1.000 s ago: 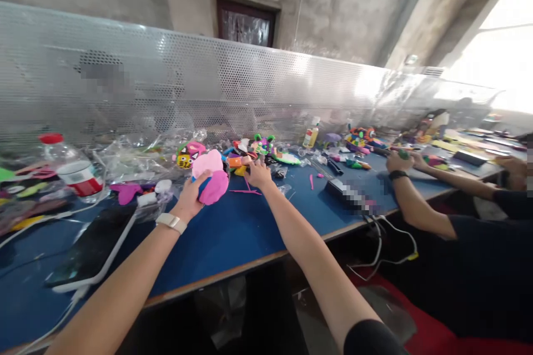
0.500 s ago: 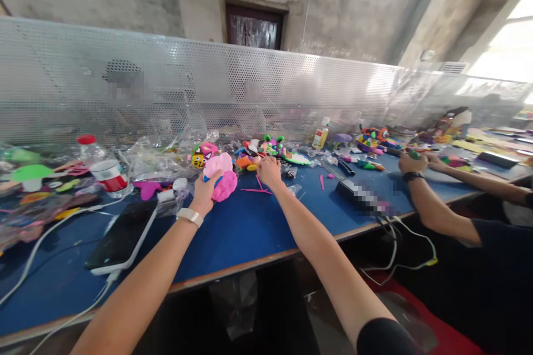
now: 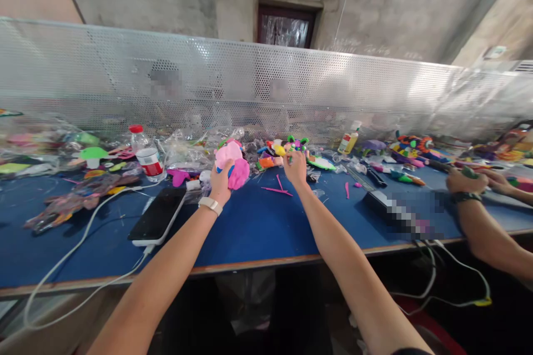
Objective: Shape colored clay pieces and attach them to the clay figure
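My left hand [image 3: 220, 183], with a pale watch on the wrist, is closed round a pink foam toy with blue parts [image 3: 233, 162], held just above the blue table [image 3: 250, 227]. My right hand [image 3: 295, 165] reaches far forward into a heap of small coloured foam pieces [image 3: 277, 151]. Its fingers are curled at a green and purple figure [image 3: 296, 144]; whether they grip anything is hidden. Thin pink strips [image 3: 278, 188] lie on the table between my two hands.
A phone on a white charging pad [image 3: 158, 221] with a white cable lies left of my left arm. A red-capped bottle [image 3: 145, 156] and plastic bags stand at the back left. A glue bottle [image 3: 348, 142] stands at right. Another person's hands [image 3: 468, 182] work at the far right. A perforated metal screen [image 3: 266, 89] backs the table.
The camera has swung left, so everything sits further right in view. My right hand has moved slightly forward toward the green and purple figure. My left hand still holds the pink toy.
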The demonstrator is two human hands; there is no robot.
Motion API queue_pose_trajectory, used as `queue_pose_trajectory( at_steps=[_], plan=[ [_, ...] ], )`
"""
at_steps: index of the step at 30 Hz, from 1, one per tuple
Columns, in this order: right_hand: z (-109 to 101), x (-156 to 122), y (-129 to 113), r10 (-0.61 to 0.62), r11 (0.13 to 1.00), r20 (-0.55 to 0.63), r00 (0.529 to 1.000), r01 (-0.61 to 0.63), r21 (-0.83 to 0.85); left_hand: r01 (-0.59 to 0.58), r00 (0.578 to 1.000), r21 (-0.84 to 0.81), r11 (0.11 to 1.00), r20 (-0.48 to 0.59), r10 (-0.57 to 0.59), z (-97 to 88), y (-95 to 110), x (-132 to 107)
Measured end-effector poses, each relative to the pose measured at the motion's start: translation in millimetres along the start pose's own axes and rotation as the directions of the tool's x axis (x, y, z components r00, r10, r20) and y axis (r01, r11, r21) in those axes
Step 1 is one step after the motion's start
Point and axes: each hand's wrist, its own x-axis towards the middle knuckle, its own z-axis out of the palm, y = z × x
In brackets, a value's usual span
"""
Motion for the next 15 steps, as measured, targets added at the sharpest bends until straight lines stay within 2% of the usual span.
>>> queue_pose_trajectory(
  at_steps=[2,4,7,9,11,12,13,15],
  plan=[
    [3.2,-3.9,1.1,0.037,0.993,0.147,0.988,-0.020,-0.117,0.121,0.987,0.034,0.992,0.101,-0.124,2.1,-1.2,-5.4],
    [6.7,-7.8,0.4,0.054,0.982,0.225,0.973,-0.011,-0.188,0.193,0.963,0.089,0.977,0.174,-0.206,4.8,-4.1,-12.6],
    [11.7,-11.6,-2.5,-0.068,0.978,0.353,0.933,0.132,-0.161,0.272,0.929,0.141,0.952,0.219,-0.297,7.9,-8.7,-23.6],
    [14.0,-12.4,-4.1,-0.132,0.969,0.423,0.896,0.207,-0.136,0.382,0.864,0.198,0.903,0.272,-0.425,8.6,-10.0,-29.3],
    [14.5,-11.9,-4.6,-0.107,0.968,0.450,0.887,0.196,-0.157,0.456,0.786,0.266,0.849,0.329,-0.524,8.6,-9.8,-33.4],
    [13.9,-11.0,-4.4,-0.076,0.969,0.447,0.891,0.171,-0.176,0.466,0.763,0.289,0.836,0.348,-0.545,8.6,-9.4,-35.0],
    [13.0,-10.0,-3.8,-0.047,0.971,0.440,0.897,0.145,-0.192,0.462,0.754,0.300,0.834,0.362,-0.548,8.8,-9.1,-36.2],
    [10.7,-8.0,-2.2,-0.013,0.970,0.431,0.902,0.117,-0.215,0.440,0.768,0.294,0.848,0.366,-0.526,9.9,-9.0,-38.0]
  ],
)
